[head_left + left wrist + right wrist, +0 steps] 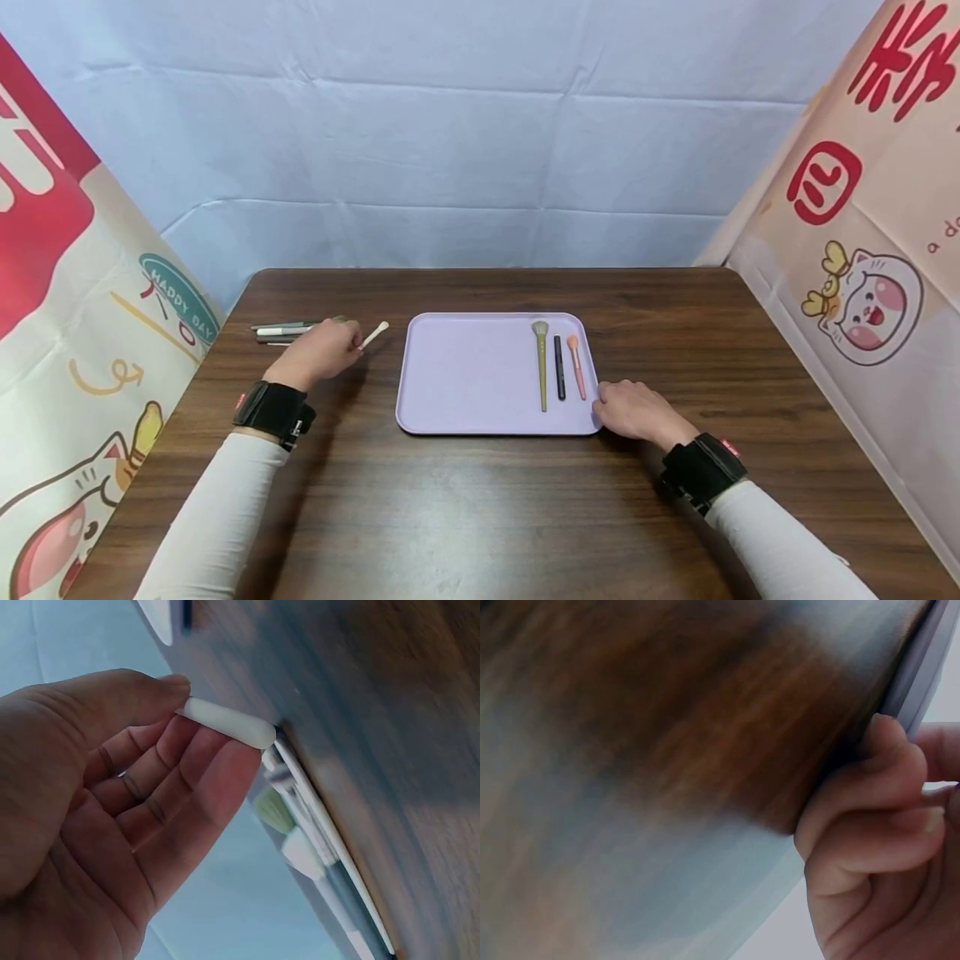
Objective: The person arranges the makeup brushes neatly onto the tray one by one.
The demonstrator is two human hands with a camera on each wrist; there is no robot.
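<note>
Between the thumb and fingers of my left hand point(322, 350) is a slim white makeup brush point(375, 335), its pale tip pointing right toward the tray. In the left wrist view, the rounded white end of this brush point(232, 724) sticks out past the fingertips. My right hand point(637, 410) grips the lilac tray point(472, 375) by its near right corner, fingers curled at the rim. On the tray's right side lie a green-handled brush point(542, 367), a short black stick point(559, 368) and a pink brush with an orange head point(576, 367), roughly side by side.
Several makeup brushes point(281, 331) lie in a bunch on the brown wooden table point(450, 492), partly behind the left hand. Green and white bristles point(274, 810) show there in the left wrist view. Printed cloths hang at both sides, a pale blue cloth point(450, 150) behind.
</note>
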